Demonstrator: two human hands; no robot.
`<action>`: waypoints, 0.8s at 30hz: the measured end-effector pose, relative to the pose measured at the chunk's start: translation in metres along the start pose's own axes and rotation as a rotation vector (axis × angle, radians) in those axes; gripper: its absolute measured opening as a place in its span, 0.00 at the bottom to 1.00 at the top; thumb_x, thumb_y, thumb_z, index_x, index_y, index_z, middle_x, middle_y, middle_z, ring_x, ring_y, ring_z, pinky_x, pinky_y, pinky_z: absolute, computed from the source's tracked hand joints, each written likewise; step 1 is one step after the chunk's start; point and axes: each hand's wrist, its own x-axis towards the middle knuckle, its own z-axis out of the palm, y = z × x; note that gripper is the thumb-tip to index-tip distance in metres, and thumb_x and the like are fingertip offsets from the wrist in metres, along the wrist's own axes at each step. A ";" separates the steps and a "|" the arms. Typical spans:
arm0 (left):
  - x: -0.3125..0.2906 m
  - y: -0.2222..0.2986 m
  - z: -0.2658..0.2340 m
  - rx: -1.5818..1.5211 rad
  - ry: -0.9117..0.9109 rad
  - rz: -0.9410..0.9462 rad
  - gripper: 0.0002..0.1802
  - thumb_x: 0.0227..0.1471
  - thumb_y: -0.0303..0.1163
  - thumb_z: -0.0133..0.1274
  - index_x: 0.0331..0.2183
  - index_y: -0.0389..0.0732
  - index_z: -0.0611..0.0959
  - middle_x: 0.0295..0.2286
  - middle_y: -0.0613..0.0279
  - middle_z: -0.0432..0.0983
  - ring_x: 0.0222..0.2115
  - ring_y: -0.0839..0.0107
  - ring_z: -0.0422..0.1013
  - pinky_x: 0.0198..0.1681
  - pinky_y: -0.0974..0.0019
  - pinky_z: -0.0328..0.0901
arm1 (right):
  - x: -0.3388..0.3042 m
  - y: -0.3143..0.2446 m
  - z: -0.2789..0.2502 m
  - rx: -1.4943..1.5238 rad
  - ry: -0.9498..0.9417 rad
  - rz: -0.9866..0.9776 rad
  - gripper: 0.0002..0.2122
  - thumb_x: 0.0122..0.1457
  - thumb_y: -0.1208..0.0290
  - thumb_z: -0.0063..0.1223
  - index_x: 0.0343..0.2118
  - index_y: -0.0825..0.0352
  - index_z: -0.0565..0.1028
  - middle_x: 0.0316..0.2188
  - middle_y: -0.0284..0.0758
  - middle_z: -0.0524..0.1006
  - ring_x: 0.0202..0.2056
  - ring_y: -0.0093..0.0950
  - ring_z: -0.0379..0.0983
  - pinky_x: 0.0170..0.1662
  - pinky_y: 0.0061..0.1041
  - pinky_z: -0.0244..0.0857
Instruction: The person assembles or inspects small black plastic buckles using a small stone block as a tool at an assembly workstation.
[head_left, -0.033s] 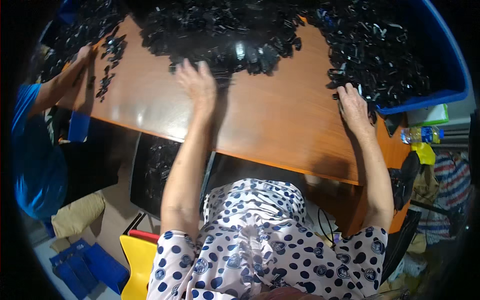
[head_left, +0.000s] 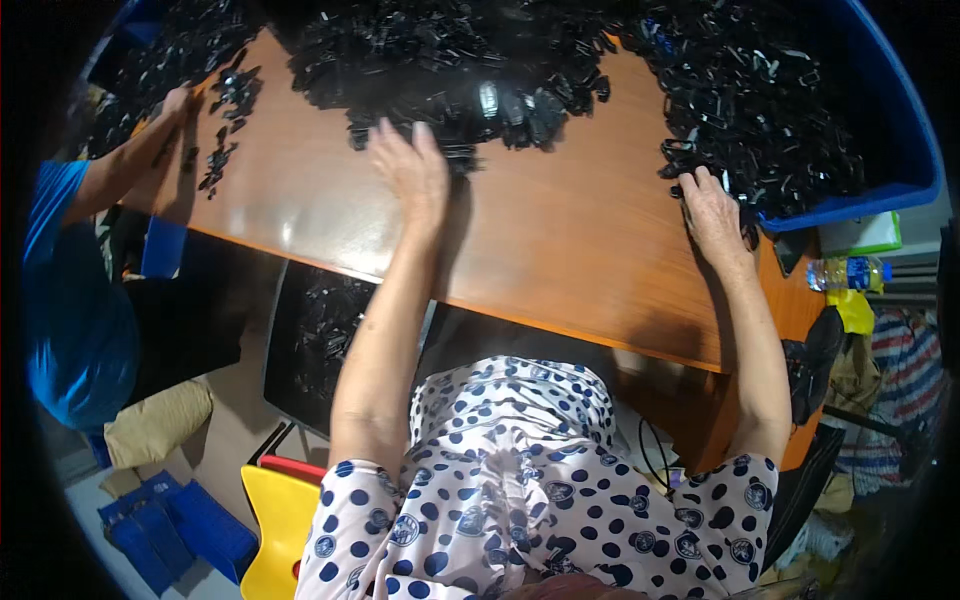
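Note:
My left hand [head_left: 412, 180] is open, its fingers spread and slightly blurred, at the near edge of a large heap of small black plastic pieces [head_left: 440, 60] on the wooden table. A few thin black pieces [head_left: 460, 157] lie right beside its fingers. Over to the right, my right hand [head_left: 713, 212] is closed with its fingers bent down against another pile of black pieces [head_left: 765, 120]. That pile spills out of a big blue bin [head_left: 905, 190]. What the right fingers hold, if anything, is hidden.
At the left a person in a blue shirt [head_left: 75, 320] reaches toward a further black pile [head_left: 185, 50]. A black tray of pieces [head_left: 320, 330] sits below the table edge [head_left: 560, 327]. A bottle [head_left: 850, 273] lies right; a yellow chair [head_left: 280, 520] stands lower left.
The whole view has shifted slightly. My left hand has moved a little to the right along the heap's edge. My right hand stays by the bin.

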 end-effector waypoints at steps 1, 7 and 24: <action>-0.009 0.011 0.000 -0.060 -0.026 -0.031 0.37 0.60 0.50 0.38 0.57 0.27 0.58 0.57 0.30 0.48 0.59 0.40 0.46 0.62 0.47 0.43 | 0.002 0.001 0.003 -0.001 0.010 -0.037 0.11 0.48 0.83 0.49 0.36 0.69 0.68 0.33 0.41 0.67 0.37 0.40 0.70 0.39 0.37 0.69; -0.037 0.047 -0.008 -0.360 -0.102 -0.141 0.39 0.61 0.53 0.34 0.59 0.27 0.55 0.58 0.32 0.46 0.59 0.42 0.46 0.62 0.50 0.44 | 0.007 -0.002 0.006 0.175 0.046 0.013 0.12 0.50 0.82 0.53 0.39 0.69 0.70 0.34 0.41 0.70 0.39 0.41 0.70 0.40 0.38 0.67; -0.061 0.054 -0.086 0.215 -0.519 0.783 0.11 0.44 0.28 0.56 0.34 0.44 0.81 0.31 0.58 0.72 0.34 0.61 0.70 0.39 0.59 0.64 | -0.007 0.015 0.000 0.524 0.072 0.173 0.17 0.50 0.82 0.53 0.46 0.68 0.71 0.32 0.38 0.73 0.34 0.33 0.71 0.39 0.29 0.67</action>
